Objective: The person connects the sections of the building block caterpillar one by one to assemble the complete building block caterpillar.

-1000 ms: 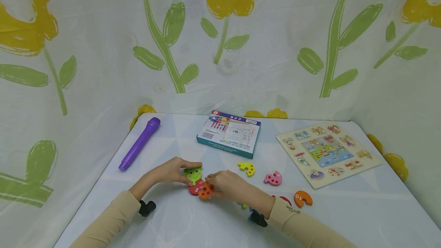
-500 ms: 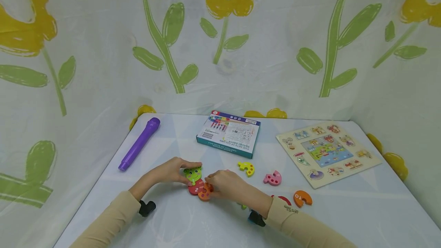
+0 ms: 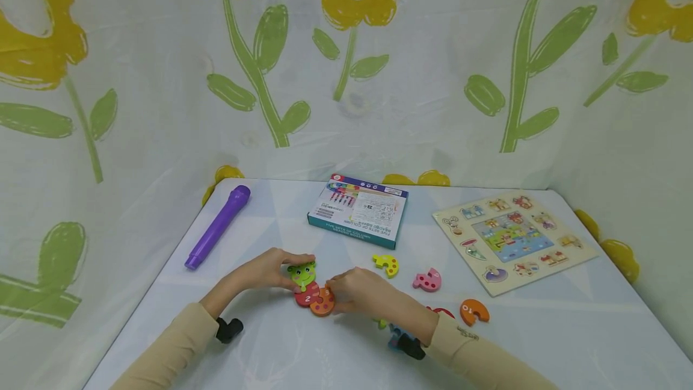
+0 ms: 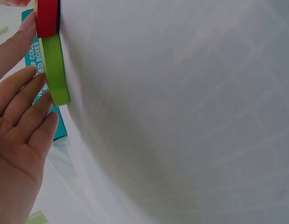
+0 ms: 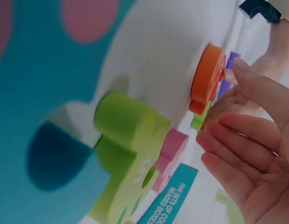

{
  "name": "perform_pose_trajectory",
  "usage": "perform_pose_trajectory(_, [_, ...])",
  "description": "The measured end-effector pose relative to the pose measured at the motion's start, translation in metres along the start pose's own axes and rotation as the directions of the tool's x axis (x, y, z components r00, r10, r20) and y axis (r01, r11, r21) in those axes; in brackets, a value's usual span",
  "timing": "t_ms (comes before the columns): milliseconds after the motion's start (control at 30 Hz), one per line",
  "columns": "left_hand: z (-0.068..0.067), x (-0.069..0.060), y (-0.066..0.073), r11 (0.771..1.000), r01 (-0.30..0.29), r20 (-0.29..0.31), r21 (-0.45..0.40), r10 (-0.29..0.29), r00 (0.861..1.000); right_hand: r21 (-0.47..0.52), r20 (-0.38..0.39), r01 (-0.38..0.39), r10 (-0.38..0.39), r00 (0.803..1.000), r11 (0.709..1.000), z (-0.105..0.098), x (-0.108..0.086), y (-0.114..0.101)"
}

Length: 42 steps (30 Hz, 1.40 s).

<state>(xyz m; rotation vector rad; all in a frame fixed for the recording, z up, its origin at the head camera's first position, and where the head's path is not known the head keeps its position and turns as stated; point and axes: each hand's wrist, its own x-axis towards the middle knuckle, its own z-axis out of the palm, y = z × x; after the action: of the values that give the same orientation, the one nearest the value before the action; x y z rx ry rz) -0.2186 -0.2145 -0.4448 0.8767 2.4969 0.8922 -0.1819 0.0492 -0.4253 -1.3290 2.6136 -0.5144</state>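
My left hand (image 3: 266, 271) pinches a green caterpillar-head puzzle piece (image 3: 302, 274) between thumb and fingers, low over the table. Below the head is a red puzzle piece (image 3: 307, 295) marked 2, joined to it. An orange spotted puzzle piece (image 3: 323, 304) fits against the red one's lower right. My right hand (image 3: 364, 294) holds the orange piece at its right edge, thumb and fingers on its side. In the left wrist view, the edges of the red piece (image 4: 46, 18) and green head (image 4: 55, 70) touch. The right wrist view shows the orange piece (image 5: 207, 79) beside my thumb.
Loose yellow (image 3: 386, 265), pink (image 3: 428, 280) and orange (image 3: 474, 312) puzzle pieces lie to the right. Red, green and blue ones sit partly under my right forearm. Behind are a flat box (image 3: 358, 210), a purple microphone-shaped toy (image 3: 218, 227) and a wooden puzzle board (image 3: 514, 242).
The orange spotted piece has turned and shifted slightly at my right fingers, and now sits snug against the red piece. My left hand stays on the green head.
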Motion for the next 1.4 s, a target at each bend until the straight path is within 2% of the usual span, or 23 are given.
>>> perform_pose_trajectory(367, [0.004, -0.006, 0.001, 0.999, 0.009, -0.053, 0.039, -0.007, 0.999, 0.103, 0.0, -0.099, 0.099, 0.995, 0.99, -0.004, -0.012, 0.004])
perform_pose_trajectory(600, [0.006, -0.01, 0.008, 0.999, 0.029, -0.057, 0.028, -0.028, 0.998, 0.179, 0.0, -0.132, 0.134, 0.991, 0.975, -0.009, -0.02, 0.008])
perform_pose_trajectory(900, [0.009, -0.01, 0.008, 1.0, 0.013, -0.052, 0.024, -0.012, 0.999, 0.182, -0.013, -0.198, 0.204, 0.979, 0.963, -0.015, -0.028, 0.013])
perform_pose_trajectory(1000, [0.009, -0.009, 0.008, 1.0, -0.001, -0.047, 0.019, 0.002, 0.999, 0.188, -0.009, -0.201, 0.206, 0.978, 0.961, -0.017, -0.03, 0.015])
perform_pose_trajectory(1400, [0.011, -0.006, 0.01, 1.0, 0.01, -0.038, 0.016, -0.01, 0.999, 0.111, -0.034, -0.217, 0.222, 0.974, 0.97, -0.013, -0.035, 0.026])
